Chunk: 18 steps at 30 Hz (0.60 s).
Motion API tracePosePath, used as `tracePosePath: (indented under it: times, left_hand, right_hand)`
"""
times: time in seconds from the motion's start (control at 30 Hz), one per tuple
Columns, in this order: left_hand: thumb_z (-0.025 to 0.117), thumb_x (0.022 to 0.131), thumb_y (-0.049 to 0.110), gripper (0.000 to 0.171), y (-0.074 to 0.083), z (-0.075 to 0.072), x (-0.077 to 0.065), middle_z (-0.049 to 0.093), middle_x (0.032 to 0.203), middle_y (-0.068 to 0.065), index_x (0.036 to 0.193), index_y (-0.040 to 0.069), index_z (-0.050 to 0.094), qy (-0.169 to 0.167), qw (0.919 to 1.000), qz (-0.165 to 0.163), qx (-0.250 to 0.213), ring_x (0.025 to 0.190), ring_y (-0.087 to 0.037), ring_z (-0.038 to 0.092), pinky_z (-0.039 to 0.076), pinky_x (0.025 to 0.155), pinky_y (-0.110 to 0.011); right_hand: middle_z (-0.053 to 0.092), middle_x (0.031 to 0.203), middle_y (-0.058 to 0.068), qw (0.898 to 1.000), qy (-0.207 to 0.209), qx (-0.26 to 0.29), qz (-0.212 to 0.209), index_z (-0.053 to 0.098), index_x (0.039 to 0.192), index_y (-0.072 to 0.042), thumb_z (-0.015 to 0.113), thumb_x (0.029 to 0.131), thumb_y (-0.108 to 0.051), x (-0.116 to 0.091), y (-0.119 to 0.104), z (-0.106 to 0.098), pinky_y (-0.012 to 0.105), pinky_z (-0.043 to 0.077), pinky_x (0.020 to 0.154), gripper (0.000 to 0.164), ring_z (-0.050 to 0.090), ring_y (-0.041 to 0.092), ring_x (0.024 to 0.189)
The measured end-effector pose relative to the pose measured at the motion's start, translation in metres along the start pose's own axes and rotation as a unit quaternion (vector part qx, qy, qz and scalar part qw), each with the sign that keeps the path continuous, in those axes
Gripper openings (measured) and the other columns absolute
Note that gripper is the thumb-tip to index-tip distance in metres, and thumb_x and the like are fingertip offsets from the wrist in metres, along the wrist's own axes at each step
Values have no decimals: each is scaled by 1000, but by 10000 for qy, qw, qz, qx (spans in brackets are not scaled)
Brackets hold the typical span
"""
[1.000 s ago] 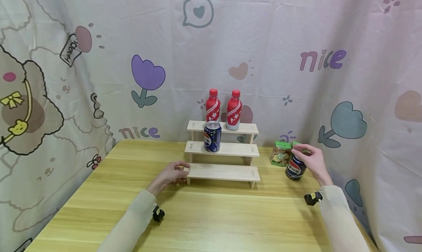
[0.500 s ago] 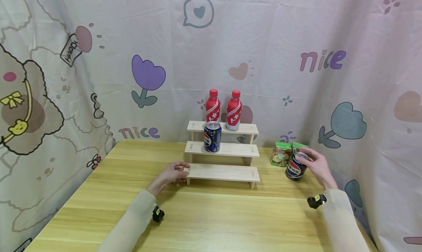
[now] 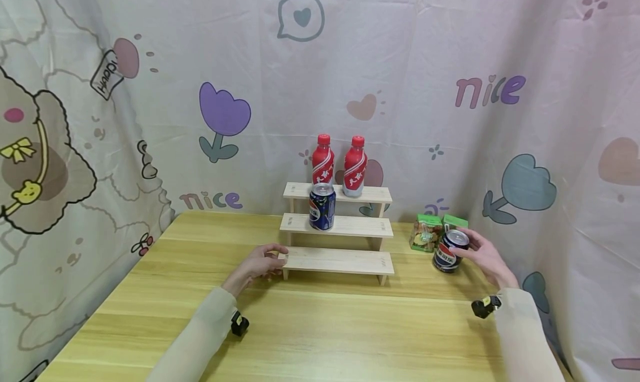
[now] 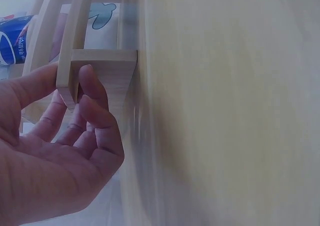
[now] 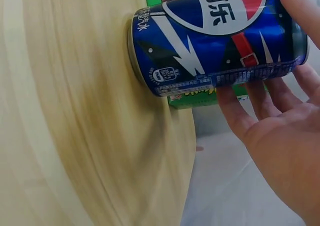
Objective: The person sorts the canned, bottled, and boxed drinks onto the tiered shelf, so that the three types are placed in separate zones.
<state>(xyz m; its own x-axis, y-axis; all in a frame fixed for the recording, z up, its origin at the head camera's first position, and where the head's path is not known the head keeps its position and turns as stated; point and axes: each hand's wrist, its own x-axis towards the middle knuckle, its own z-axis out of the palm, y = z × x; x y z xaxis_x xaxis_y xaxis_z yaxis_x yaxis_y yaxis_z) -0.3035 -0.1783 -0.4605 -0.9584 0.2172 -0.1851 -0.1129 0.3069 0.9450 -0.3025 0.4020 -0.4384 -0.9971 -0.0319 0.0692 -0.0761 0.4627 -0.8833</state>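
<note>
A three-step wooden display stand [image 3: 337, 261] stands on the table. My left hand [image 3: 261, 262] pinches the left end of its lowest step, thumb above and fingers curled beneath, as the left wrist view shows. To the right of the stand, my right hand [image 3: 486, 256] holds a blue soda can [image 5: 220, 41] around its upper part, thumb on the near side and fingers behind. The can is upright with its base at the tabletop. Another blue soda can [image 3: 322, 207] stands on the middle step. Two red bottles [image 3: 355, 168] are on the top step.
Two green snack boxes [image 3: 426, 233] stand right behind the held can, one partly hidden by it. A printed curtain [image 3: 400, 49] hangs behind and along both sides of the wooden table [image 3: 320, 337].
My right hand has shifted from above the can's top down to its right side, with thumb and fingers now around it. The left hand and stand have stayed put.
</note>
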Motion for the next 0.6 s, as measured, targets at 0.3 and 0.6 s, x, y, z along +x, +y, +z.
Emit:
tracePosePath:
  times: [0.3, 0.6]
  left_hand:
    - [69, 90, 14, 38, 0, 0, 0, 63, 89, -7, 126, 7, 58, 29, 10000, -42, -1, 75, -24, 65, 48, 58, -32]
    - [69, 91, 14, 38, 0, 1, -1, 64, 88, -8, 126, 6, 58, 14, 10000, 3, 35, 74, -23, 65, 47, 56, -31]
  right_hand:
    - [30, 153, 29, 9998, 5, -173, 107, 22, 155, -7, 75, 87, -30, 1, 8, 1, 60, 31, 110, 90, 31, 43, 139]
    - [31, 156, 24, 9987, 373, -114, 325, 29, 154, -11, 78, 83, -36, -4, 8, 6, 58, 31, 111, 90, 39, 34, 136]
